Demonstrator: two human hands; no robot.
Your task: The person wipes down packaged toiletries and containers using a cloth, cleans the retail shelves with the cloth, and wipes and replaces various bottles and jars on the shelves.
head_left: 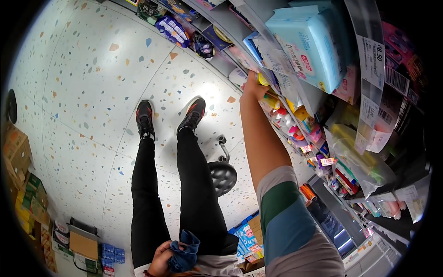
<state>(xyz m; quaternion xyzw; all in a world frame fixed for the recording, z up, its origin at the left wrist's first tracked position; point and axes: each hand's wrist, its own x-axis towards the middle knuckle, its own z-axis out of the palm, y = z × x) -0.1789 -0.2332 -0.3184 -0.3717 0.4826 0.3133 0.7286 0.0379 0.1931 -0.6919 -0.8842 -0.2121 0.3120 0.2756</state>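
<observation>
Low at the bottom of the view, my left hand [160, 259] is closed around a crumpled dark blue cloth [185, 250], close to my lap. My right arm stretches out to a low shelf on the right, where my right hand [254, 87] is among the goods. A yellow cap [263, 79] sits right against its fingers, and a white rounded container [237, 76] shows on the other side. Yellow bottles [271, 101] stand just below the wrist. The fingers of this hand are mostly hidden, so its grip is unclear.
Light blue packs [307, 48] fill an upper shelf, behind price labels [370, 57]. A plastic bag [357, 154] hangs on the right. A black round stool seat [223, 178] stands beside my leg. Cardboard boxes [16, 150] line the left edge of the speckled floor [87, 92].
</observation>
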